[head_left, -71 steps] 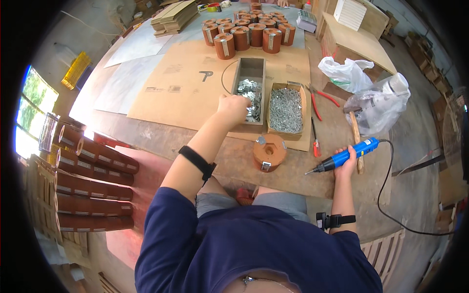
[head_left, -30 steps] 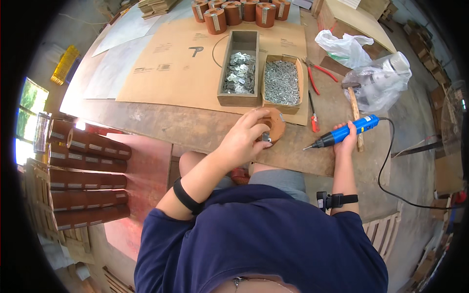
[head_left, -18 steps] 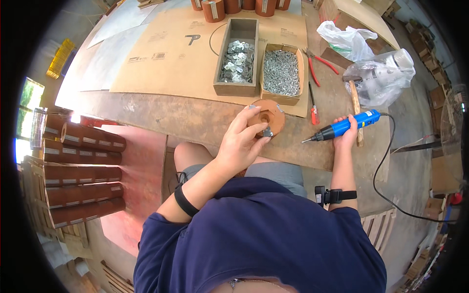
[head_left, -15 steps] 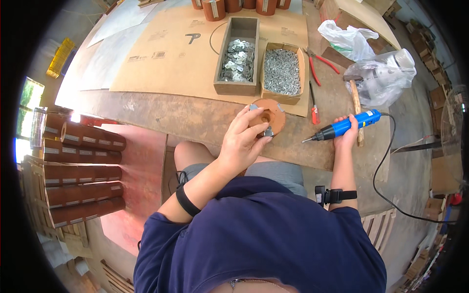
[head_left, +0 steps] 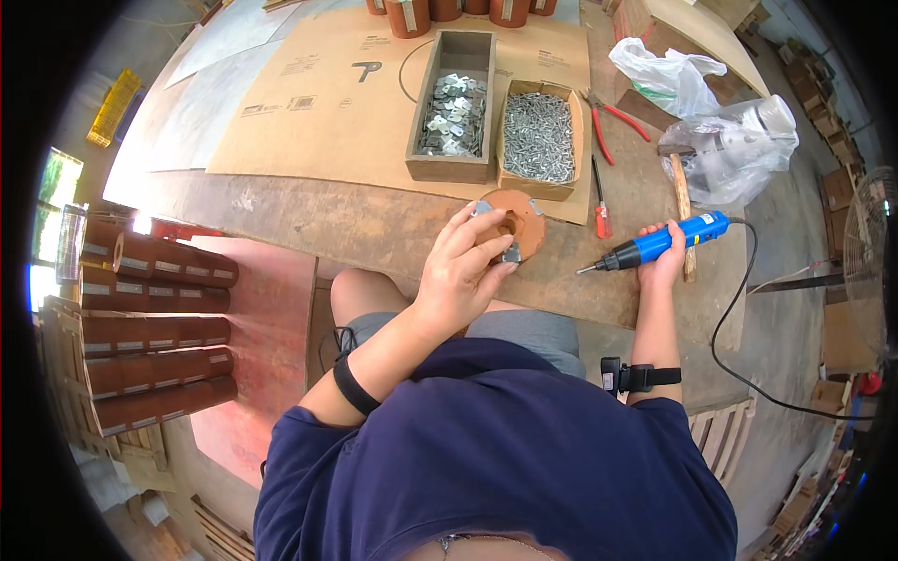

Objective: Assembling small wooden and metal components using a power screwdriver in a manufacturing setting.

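Note:
My left hand is at the top of a reddish-brown round piece with a hollow centre, standing near the table's front edge. Its thumb and index finger close on a small metal clip at the near rim. Another metal clip shows by the other fingertips at the left rim; a third sits at the far right rim. Wrapped round a blue and black electric screwdriver, my right hand holds it level, its bit pointing left toward the round piece but apart from it.
Beyond the piece stand a wooden box of metal clips and a cardboard box of screws. Red-handled pliers, a red screwdriver, a hammer and plastic bags lie rightward. The power cord hangs right. Brown cylinders are stacked left.
Almost nothing differs. The left fingers have shifted very slightly on the round piece and its metal clips; the right hand keeps the electric screwdriver in the same place.

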Tool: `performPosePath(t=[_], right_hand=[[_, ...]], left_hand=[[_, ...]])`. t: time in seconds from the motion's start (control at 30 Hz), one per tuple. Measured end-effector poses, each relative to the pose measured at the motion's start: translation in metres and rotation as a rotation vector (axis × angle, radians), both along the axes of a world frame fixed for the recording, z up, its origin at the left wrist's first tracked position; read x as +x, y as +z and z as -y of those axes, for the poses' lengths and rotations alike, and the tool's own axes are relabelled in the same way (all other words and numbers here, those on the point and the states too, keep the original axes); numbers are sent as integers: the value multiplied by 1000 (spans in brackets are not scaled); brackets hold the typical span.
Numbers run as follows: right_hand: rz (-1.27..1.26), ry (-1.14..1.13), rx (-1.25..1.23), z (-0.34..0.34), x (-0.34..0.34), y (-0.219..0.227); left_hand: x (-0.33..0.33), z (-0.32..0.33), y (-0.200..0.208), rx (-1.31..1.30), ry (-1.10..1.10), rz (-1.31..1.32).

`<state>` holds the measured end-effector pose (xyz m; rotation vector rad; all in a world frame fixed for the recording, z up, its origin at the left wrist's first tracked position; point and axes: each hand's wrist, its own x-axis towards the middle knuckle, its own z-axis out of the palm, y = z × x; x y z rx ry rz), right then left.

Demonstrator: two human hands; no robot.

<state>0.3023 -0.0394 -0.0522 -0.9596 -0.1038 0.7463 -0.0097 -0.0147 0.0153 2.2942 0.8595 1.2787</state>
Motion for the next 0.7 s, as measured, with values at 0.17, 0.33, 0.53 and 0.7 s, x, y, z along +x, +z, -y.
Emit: performPosePath(t=[0.17, 0.33, 0.53, 0.7], right_hand=[[1, -4, -9, 0, 1, 0], [1, 8, -4, 1, -1, 2], [8, 3, -1, 1, -1, 1], [-6, 15, 1, 1, -1, 1]], left_hand=[[0, -1, 1, 7, -9, -2], [-2, -1, 5, -15, -17, -12], [-4, -3, -1, -16, -51, -34], [-4, -4, 13, -56, -45, -69]])
